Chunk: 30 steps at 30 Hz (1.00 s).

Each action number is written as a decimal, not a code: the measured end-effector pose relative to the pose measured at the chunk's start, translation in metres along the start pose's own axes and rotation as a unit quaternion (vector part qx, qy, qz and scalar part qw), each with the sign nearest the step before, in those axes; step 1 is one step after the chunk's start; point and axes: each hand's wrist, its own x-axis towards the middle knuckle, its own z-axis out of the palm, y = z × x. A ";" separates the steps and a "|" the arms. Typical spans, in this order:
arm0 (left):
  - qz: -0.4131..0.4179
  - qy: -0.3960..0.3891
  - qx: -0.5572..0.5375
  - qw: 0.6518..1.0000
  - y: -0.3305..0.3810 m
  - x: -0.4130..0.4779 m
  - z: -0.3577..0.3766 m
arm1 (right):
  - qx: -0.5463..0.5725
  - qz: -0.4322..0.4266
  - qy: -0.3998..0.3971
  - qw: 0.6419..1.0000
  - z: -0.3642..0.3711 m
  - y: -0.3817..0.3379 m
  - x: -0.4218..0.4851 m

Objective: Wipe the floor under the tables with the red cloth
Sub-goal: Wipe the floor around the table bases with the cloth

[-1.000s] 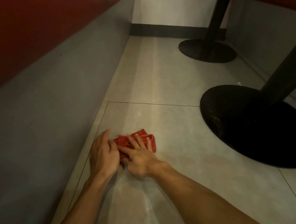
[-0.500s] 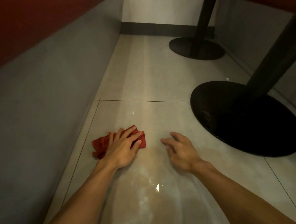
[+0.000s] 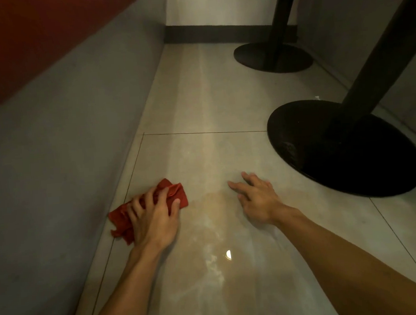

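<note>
Far left of the near table base, a grey wall panel runs along the edge of the tiled floor. At the foot of that panel, well left of the base, the red cloth lies crumpled on the floor under the left hand. That hand's fingers are spread and bent, clutching the bunched fabric and pressing it down, thumb laid across the cloth's right end; loose folds stick out left of the hand. Between the cloth and the base, the right hand rests palm down on bare tile, fingers relaxed and slightly splayed, gripping nothing. It is apart from the cloth and near the base's left rim without touching it. Nearer the person than the base, pale streaks and a small bright reflection show on the floor between the two forearms. The base is a black round disc with a black post rising to the upper right. Beyond it, a second black table base stands by the dark skirting.
</note>
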 end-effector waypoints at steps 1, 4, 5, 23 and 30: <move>0.002 -0.010 0.003 1.000 0.004 0.001 0.000 | -0.003 -0.002 -0.007 1.000 -0.003 0.000 0.000; 0.056 -0.033 -0.007 0.998 0.020 0.008 0.002 | -0.022 -0.012 -0.018 1.000 -0.010 0.002 0.002; 0.086 -0.046 -0.007 0.995 0.026 0.012 0.002 | -0.028 -0.012 -0.017 0.999 -0.012 0.003 0.003; 0.053 -0.077 0.005 0.996 0.001 0.009 -0.002 | -0.028 -0.010 -0.032 0.999 -0.008 0.004 0.007; 0.121 -0.142 0.015 0.982 0.064 0.025 0.007 | -0.032 0.007 -0.030 0.999 -0.007 0.005 0.009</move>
